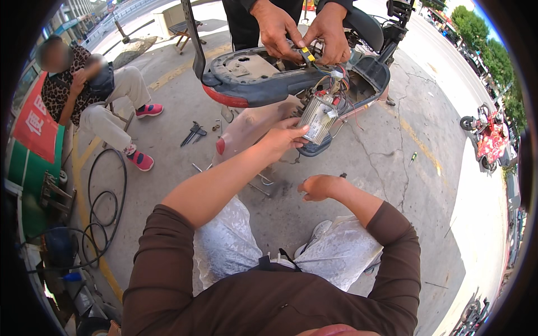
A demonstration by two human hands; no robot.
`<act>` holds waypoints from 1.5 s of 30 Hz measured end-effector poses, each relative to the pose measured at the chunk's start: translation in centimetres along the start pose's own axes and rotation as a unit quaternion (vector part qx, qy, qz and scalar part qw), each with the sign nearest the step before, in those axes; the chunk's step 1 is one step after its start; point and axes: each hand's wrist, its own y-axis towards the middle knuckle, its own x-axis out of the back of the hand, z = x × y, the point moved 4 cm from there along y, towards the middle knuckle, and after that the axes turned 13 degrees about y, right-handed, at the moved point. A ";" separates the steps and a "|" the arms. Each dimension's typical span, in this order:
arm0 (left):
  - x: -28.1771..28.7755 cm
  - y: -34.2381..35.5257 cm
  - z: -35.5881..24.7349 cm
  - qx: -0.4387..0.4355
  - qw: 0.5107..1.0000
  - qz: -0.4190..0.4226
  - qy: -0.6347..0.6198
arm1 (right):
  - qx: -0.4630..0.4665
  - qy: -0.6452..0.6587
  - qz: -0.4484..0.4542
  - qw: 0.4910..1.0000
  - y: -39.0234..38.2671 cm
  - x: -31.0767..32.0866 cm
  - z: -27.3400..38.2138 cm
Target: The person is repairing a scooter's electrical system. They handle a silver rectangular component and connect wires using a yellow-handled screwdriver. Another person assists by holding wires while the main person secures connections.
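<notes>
My left hand (287, 136) is closed on the lower left edge of a silver, finned motor controller (318, 120) with a label. Coloured wires (338, 84) run from its top into the open body of an electric scooter (269, 78). Above them, a co-worker's two hands (302, 38) hold a small black and yellow part (307, 54) on the wires. My right hand (317, 187) hangs lower down with its fingers curled; what is in them, if anything, is hidden. A small dark tip (343, 175) shows beside that wrist.
Pliers-like tools (194, 133) lie on the concrete at left, and a green screwdriver (413, 159) at right. A black hose (120, 196) coils at far left. A seated person (106, 95) is at upper left. A red motorbike (492, 139) stands far right.
</notes>
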 end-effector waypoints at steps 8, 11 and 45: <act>-0.6 -0.5 -0.7 -0.006 1.000 0.018 0.000 | 0.006 0.007 -0.011 1.000 0.1 -0.2 -0.3; -0.5 -0.5 -0.7 -0.017 1.000 0.024 -0.007 | 0.008 0.007 -0.011 1.000 0.1 -0.2 -0.2; 0.0 0.0 -0.1 -0.001 0.999 0.037 -0.009 | 0.004 0.023 -0.001 1.000 0.0 -0.5 -0.6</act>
